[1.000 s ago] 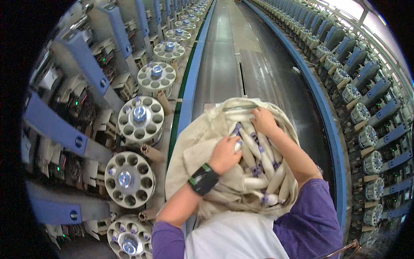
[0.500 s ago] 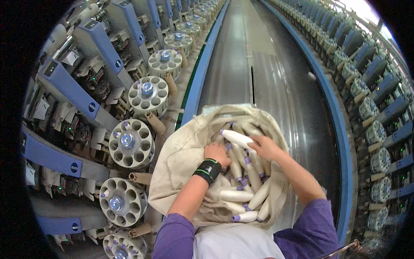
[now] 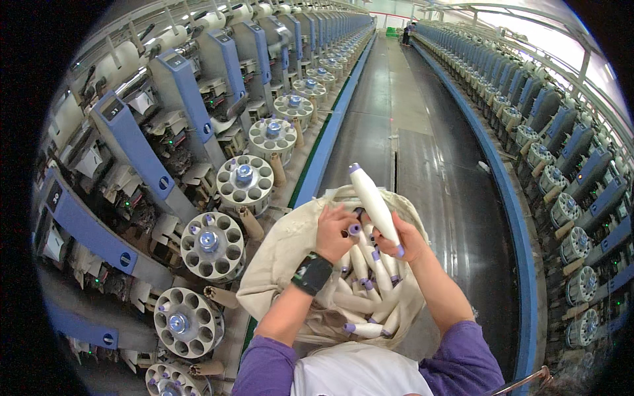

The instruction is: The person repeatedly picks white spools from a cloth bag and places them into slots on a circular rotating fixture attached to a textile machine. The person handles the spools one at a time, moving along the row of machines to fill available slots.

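My right hand (image 3: 411, 239) is closed round the lower end of a white yarn bobbin (image 3: 374, 200) with purple tube ends. That bobbin stands tilted above the mouth of a cream cloth sack (image 3: 267, 247), its top leaning left and away from me. Beside it, my left hand (image 3: 335, 231) is curled over the sack's left part, gripping another yarn bobbin whose purple end (image 3: 354, 230) shows at the fingers. Most of this second bobbin is hidden. Inside the sack, below both hands, lie several more white bobbins (image 3: 360, 264) with purple ends, pointing in different directions.
Along the left runs a winding machine with blue panels (image 3: 135, 148) and round bobbin magazines (image 3: 212, 244), some pockets holding purple-tipped tubes. A dark aisle floor (image 3: 456, 218) stretches ahead between blue rails (image 3: 495, 165). Similar machines line the right. A person (image 3: 406, 34) stands far off.
My right hand has lifted its bobbin out of the pile and tipped it upright. My left hand has risen from the sack with a bobbin end showing. The view has tilted up the aisle.
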Tool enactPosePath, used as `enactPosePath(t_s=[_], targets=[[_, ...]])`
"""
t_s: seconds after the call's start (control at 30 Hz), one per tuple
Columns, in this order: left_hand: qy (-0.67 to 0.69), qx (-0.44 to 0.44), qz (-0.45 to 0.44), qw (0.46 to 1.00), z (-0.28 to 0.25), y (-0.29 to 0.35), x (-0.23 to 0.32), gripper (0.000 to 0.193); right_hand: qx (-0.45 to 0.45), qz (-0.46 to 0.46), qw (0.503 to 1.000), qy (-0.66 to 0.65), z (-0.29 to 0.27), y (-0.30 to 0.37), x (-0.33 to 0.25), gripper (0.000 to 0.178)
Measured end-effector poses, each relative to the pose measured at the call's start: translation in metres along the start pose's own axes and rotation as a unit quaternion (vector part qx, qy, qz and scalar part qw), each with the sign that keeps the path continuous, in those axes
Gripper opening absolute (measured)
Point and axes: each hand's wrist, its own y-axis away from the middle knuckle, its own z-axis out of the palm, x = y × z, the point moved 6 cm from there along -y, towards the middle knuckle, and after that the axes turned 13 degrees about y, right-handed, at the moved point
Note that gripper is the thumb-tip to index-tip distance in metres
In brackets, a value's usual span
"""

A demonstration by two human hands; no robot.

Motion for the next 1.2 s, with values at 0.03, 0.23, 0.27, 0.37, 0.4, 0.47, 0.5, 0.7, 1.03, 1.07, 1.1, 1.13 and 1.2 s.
enactPosePath(t_s=[0.03, 0.23, 0.27, 0.37, 0.4, 0.47, 0.5, 0.7, 1.03, 1.07, 1.1, 1.13, 1.2], targets=[[0.076, 0.040, 0.062, 0.994, -0.028, -0.002, 0.021, 0.027, 0.043, 0.019, 0.998, -0.033, -0.002, -0.007, 0.000, 0.059], [0.574, 0.184, -0.114, 0.789, -0.169, 0.062, 0.027, 0.033, 0.064, 0.124, 0.953, 0.270, 0.036, -0.071, 0.016, 0.045], [0.629, 0.141, -0.198, 0.738, -0.171, 0.081, 0.015, 0.034, 0.013, 0.148, 0.919, 0.364, 0.056, -0.085, 0.031, 0.042], [0.551, 0.149, -0.189, 0.799, -0.190, 0.145, -0.010, 0.037, -0.122, 0.230, 0.772, 0.581, 0.105, -0.129, 0.085, 0.038], [0.583, 0.211, -0.200, 0.759, -0.201, 0.171, -0.022, 0.038, -0.141, 0.253, 0.731, 0.618, 0.113, -0.140, 0.099, 0.040], [0.647, 0.289, -0.172, 0.684, -0.226, 0.224, -0.036, 0.037, -0.208, 0.265, 0.634, 0.696, 0.125, -0.156, 0.119, 0.044], [0.639, 0.325, -0.162, 0.678, -0.244, 0.250, -0.041, 0.038, -0.231, 0.212, 0.636, 0.705, 0.135, -0.169, 0.124, 0.042], [0.630, 0.416, -0.105, 0.647, -0.306, 0.359, -0.054, 0.030, -0.101, 0.082, 0.990, 0.053, 0.175, -0.236, 0.174, 0.024], [0.608, 0.476, -0.085, 0.630, -0.356, 0.411, -0.078, 0.034, -0.209, 0.252, 0.928, 0.177, 0.233, -0.267, 0.320, 0.038], [0.616, 0.469, -0.108, 0.623, -0.356, 0.413, -0.082, 0.032, -0.167, 0.244, 0.938, 0.181, 0.236, -0.279, 0.322, 0.037], [0.604, 0.480, -0.123, 0.624, -0.357, 0.416, -0.087, 0.032, -0.129, 0.196, 0.938, 0.257, 0.237, -0.294, 0.316, 0.033], [0.589, 0.492, -0.138, 0.626, -0.360, 0.419, -0.091, 0.031, -0.096, 0.182, 0.923, 0.324, 0.233, -0.305, 0.310, 0.031], [0.553, 0.532, -0.143, 0.625, -0.369, 0.428, -0.095, 0.029, -0.098, 0.109, 0.908, 0.393, 0.233, -0.324, 0.295, 0.028]])
